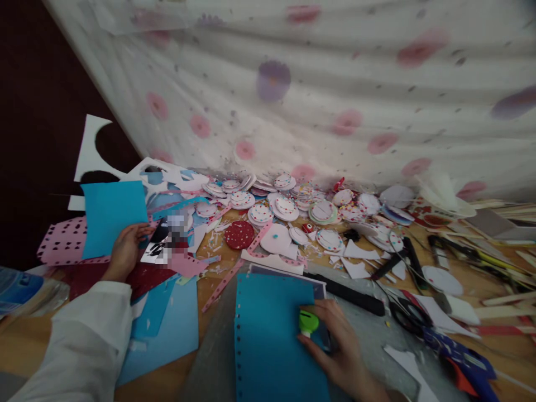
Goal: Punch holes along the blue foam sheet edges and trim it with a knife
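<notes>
Right hand [339,349] pinches a green plastic tool [309,321] over a cut-off blue sheet [272,340]; left hand [126,250], grip unclear, touches a part-pixelated card [157,244] on the counter's [167,384] left.

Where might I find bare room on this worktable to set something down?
A strip of grey mat lies bare between the light blue paper and the punched blue sheet. Another bare patch sits between the right hand and the white offcut by the blue glue gun. Paper discs crowd the back below the curtain.

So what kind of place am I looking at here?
Probably a home papercraft corner: stacked paper discs, black-handled scissors and a blue glue gun crowd a wooden table.
</notes>
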Tool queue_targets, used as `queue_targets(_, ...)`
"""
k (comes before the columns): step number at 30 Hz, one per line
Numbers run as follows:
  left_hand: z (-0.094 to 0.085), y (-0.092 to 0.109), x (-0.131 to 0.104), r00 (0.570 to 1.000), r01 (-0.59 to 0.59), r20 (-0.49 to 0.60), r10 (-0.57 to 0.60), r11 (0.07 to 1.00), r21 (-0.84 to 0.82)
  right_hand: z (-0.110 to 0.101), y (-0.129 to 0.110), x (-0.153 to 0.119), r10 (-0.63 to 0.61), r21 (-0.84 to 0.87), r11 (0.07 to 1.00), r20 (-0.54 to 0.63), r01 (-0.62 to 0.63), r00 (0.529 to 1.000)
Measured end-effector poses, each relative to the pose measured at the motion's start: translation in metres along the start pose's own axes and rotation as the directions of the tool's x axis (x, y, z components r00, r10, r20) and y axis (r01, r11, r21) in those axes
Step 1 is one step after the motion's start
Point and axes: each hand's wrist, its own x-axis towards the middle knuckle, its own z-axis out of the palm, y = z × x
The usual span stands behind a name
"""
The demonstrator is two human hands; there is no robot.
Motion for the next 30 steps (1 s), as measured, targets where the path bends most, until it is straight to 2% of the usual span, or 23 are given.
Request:
queue_targets(5,-0.003,0.0,0.003,0.997,0.07,0.047,-0.067,0.996,-0.054,0.001,0.001,0.0,0.01,0.0,1.0,0.019,-0.01,1.0)
queue_targets(11,-0.01,0.021,0.0,0.996,0.022,0.09,-0.021,1.0,-0.009,0.001,0.002,-0.003,0.015,-0.002,1.0,0.02,-0.015,1.0)
queue_targets(15,-0.004,0.034,0.004,0.99,-0.03,0.136,0.027,0.999,0.021,0.001,0.002,-0.003,0.016,-0.006,1.0,0.024,-0.016,1.0)
queue_targets(19,0.008,0.041,0.019,0.987,-0.07,0.152,0.059,0.995,0.07,0.002,0.002,-0.004,0.024,0.003,1.0,0.031,-0.024,0.999)
queue_targets(25,0.017,0.056,0.037,0.981,-0.155,0.153,0.118,0.953,0.261,0.003,0.003,-0.004,0.036,0.017,0.999,0.038,-0.036,0.999)
queue_targets(30,0.013,0.065,0.025,0.984,-0.17,0.136,0.117,0.845,0.507,0.002,0.002,-0.003,0.029,0.023,0.999,0.031,-0.029,0.999)
